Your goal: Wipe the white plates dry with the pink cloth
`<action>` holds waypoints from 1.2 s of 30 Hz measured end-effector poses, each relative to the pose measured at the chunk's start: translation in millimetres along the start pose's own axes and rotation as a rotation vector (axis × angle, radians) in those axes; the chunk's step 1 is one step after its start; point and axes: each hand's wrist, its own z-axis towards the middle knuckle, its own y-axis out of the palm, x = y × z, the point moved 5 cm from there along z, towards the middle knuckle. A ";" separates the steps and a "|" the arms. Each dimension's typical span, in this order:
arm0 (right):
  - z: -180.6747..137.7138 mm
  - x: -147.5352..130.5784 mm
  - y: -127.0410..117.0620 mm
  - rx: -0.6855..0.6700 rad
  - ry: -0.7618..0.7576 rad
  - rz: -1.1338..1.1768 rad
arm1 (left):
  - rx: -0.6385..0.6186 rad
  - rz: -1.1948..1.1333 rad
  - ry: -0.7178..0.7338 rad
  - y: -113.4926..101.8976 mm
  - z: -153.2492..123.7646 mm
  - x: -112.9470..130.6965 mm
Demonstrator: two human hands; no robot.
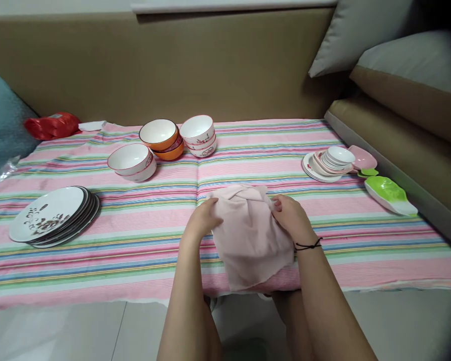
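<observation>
Head view, sole view: a pale pink cloth lies at near centre on the striped spread, between the person's hands. Left hand meets the cloth's left edge, thumb and fingers parted; whether it pinches any fabric, I cannot tell. Right hand sits at the far right edge, fingertips bent in against the fabric; firmness of that hold not determinable. Risks, in my judgement: a pull toward the near side could drag the cloth over the edge to the floor, since its hem lies close to it; a loose pinch could drop a corner; catching the spread along with the cloth might jolt the offset stack of dark-rimmed plates at left, the red-rimmed bowls beyond, or the nested small dishes at far right. Cloth appearance: plain, matte, apparently thin and soft; far part bunched in overlapping folds, near part flatter, hem uneven, middle somewhat raised. Whether anything lies beneath it: not visible.
</observation>
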 end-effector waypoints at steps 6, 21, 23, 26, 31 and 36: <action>-2.2 3.3 -2.4 -0.093 0.033 -0.035 | 0.011 0.012 0.019 0.7 1.2 0.0; -23.3 41.0 -33.9 -0.228 0.117 -0.025 | -0.023 -0.036 0.071 1.3 -0.7 5.0; -21.7 29.6 -32.5 -0.194 0.117 0.049 | -0.027 -0.031 0.064 2.2 -0.5 4.9; -15.5 5.5 -29.9 -0.103 0.024 0.145 | -0.016 -0.007 0.079 2.2 -0.2 6.0; -3.4 -23.1 -5.3 -0.164 -0.188 0.200 | -0.046 0.098 0.085 2.4 -1.9 5.1; 3.9 -30.9 5.5 -0.121 -0.313 0.219 | -0.127 0.141 0.053 6.4 -3.5 -0.6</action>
